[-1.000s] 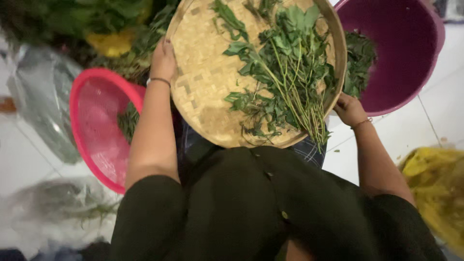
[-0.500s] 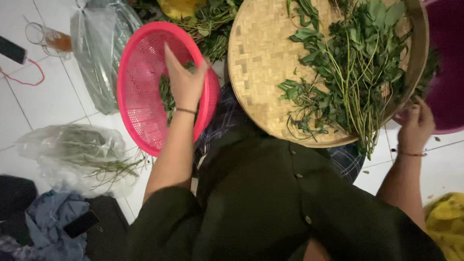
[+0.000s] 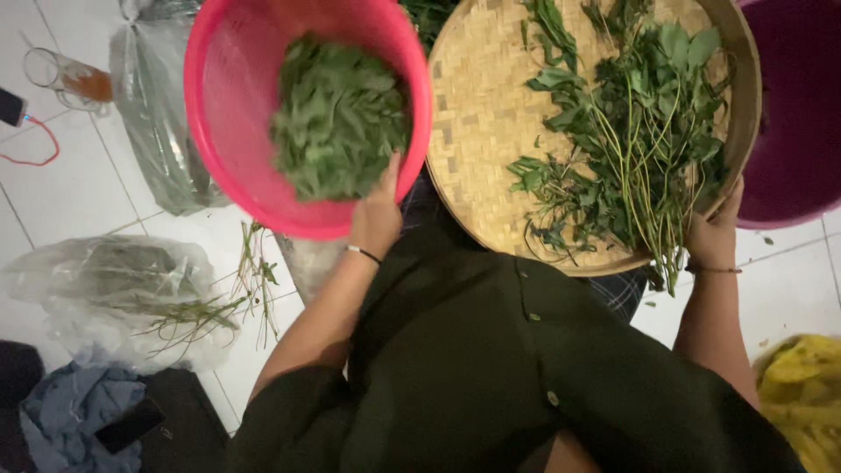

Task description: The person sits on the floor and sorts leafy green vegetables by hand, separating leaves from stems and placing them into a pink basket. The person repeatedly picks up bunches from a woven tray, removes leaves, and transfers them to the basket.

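Note:
My left hand [image 3: 378, 213] grips the near rim of a pink plastic basket [image 3: 229, 140], which is lifted and tilted toward me; a heap of picked green leaves [image 3: 337, 118] lies inside it. My right hand [image 3: 711, 235] holds the right edge of a round woven bamboo tray [image 3: 477, 131] resting over my lap. Leafy green stems [image 3: 635, 149] are spread across the tray's right half. Both wrists wear thin bracelets.
A purple basin [image 3: 793, 114] sits right of the tray. Clear plastic bags of greens [image 3: 153, 123] [image 3: 114, 293] lie on the white tiled floor at left, with loose stems [image 3: 250, 280]. A glass [image 3: 66, 79], a blue cloth [image 3: 66, 412], and a yellow bag [image 3: 802, 394] are around.
My left hand left the tray's rim, reached into the pink basket, then took its rim and lifted it closer. The view swung left. My right hand stayed on the tray.

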`<state>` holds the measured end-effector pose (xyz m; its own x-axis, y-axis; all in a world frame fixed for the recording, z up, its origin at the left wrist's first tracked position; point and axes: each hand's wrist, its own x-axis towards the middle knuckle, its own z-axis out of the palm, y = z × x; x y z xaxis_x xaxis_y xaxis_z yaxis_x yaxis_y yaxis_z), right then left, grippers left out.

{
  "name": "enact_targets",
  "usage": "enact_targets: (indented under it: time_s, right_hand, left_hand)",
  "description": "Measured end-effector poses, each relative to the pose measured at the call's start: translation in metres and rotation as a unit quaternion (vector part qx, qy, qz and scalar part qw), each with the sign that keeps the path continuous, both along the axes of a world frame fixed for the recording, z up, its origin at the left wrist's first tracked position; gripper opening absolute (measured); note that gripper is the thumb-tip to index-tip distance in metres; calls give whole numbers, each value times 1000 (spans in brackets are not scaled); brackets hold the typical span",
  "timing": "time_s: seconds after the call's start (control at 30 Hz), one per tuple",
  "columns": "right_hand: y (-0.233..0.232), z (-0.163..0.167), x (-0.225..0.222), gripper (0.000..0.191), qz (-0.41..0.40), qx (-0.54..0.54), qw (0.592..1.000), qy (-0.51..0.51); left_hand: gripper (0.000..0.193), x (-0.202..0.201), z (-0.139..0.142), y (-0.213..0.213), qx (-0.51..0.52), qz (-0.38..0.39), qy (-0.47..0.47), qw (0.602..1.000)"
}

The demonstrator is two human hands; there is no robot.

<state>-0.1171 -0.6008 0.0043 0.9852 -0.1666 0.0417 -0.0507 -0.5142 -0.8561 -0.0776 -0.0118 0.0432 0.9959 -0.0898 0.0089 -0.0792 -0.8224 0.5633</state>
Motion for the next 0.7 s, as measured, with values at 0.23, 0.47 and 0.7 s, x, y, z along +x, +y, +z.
enact_targets:
  time_s: [0.23, 0.47, 0.7]
  right_hand:
    - [2, 2, 0, 87, -49, 59, 997, 14]
    - [8, -6, -13, 73, -118, -47, 991, 28]
    - [72, 63, -16, 86, 45, -282, 958, 14]
  left_hand:
    - [69, 45, -41, 30, 129, -29, 77, 988]
    - [63, 3, -35, 54, 131, -67, 86, 985]
    - [70, -8, -28, 30, 127, -51, 53, 989]
